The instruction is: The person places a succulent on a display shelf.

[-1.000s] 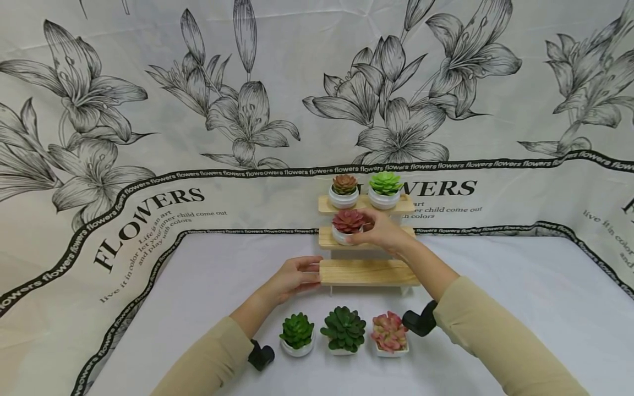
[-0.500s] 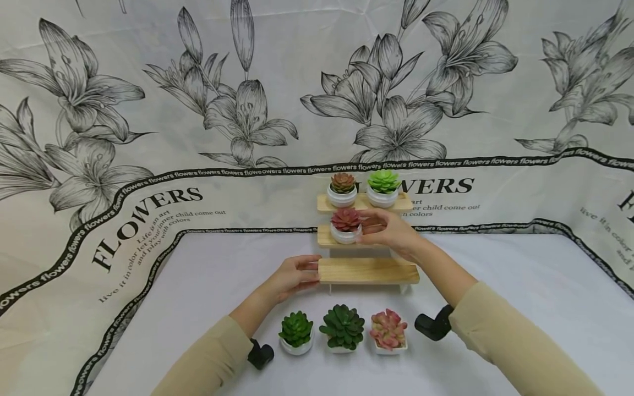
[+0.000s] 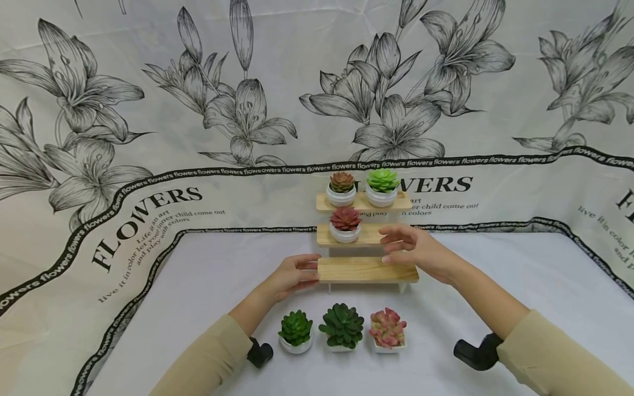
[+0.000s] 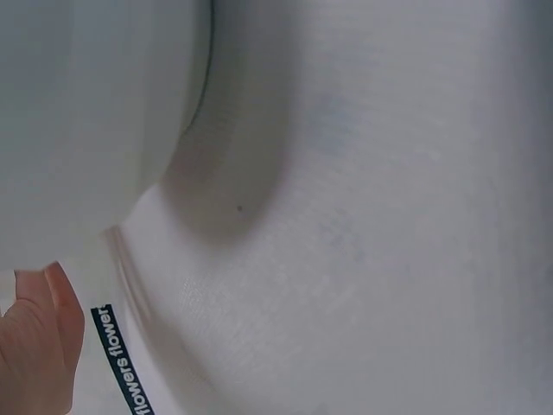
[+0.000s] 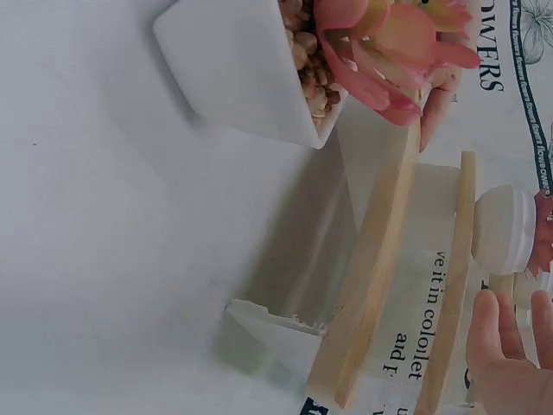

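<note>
A tiered wooden display stand (image 3: 369, 270) holds potted succulents. On its top board are a brown succulent (image 3: 342, 190) and a bright green one (image 3: 382, 188); a dark red succulent (image 3: 345, 224) sits at the left of the middle board. My left hand (image 3: 289, 278) holds the left end of the bottom board, fingers and thumb at its edge. To the right of the red succulent hovers my right hand (image 3: 421, 253), fingers loosely spread and holding nothing. In the right wrist view, a gap shows between the right fingers (image 5: 488, 324) and the red succulent's white pot (image 5: 504, 229).
In front of the stand, a green succulent (image 3: 295, 330), a darker green one (image 3: 342, 328) and a pink one (image 3: 388, 330) in white pots line up on the white cloth (image 3: 223, 258). Behind hangs a flower-printed cloth (image 3: 267, 203).
My right hand has let go of the red succulent's pot and drawn back to the right and nearer me. The red succulent stays on the middle board; my left hand keeps its place.
</note>
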The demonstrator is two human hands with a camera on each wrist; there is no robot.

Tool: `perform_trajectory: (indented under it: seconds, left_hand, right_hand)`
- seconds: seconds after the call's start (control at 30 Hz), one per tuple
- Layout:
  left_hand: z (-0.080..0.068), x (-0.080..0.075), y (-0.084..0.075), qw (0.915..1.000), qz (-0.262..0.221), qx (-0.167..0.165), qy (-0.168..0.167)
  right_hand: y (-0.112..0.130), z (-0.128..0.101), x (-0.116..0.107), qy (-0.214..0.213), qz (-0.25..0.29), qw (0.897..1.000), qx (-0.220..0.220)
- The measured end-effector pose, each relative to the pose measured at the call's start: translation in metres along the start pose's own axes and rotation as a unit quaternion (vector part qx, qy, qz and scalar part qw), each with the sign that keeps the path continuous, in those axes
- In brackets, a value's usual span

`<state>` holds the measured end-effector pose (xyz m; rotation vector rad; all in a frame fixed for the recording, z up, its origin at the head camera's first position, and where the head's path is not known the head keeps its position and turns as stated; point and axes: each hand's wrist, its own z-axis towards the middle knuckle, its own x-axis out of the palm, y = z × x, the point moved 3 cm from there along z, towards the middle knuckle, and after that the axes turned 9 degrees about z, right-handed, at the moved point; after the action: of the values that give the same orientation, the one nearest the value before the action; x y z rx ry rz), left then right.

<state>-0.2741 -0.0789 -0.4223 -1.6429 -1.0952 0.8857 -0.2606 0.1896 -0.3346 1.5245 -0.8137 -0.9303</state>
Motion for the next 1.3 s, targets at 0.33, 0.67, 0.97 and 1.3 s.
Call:
perform_trajectory:
  seconds: [0.33, 0.67, 0.97, 1.3]
  left_hand:
    - [0.0, 0.001, 0.001, 1.0, -0.002, 0.002, 0.0]
    - [0.002, 0.0, -0.001, 1.0, 0.006, 0.008, 0.0]
    - [0.002, 0.0, 0.003, 0.9999, -0.002, 0.013, 0.0]
    - [0.002, 0.001, 0.003, 0.9998, -0.006, 0.017, 0.005]
  right_hand:
    - [-0.012, -0.031, 0.0, 0.025, 0.005, 1.0, -0.011]
    - [-0.028, -0.054, -0.001, 0.047, 0.018, 0.999, -0.016]
    - [-0.048, -0.072, 0.004, 0.094, 0.061, 0.994, -0.017]
    - [-0.065, -0.081, 0.011, 0.11, 0.098, 0.989, -0.015]
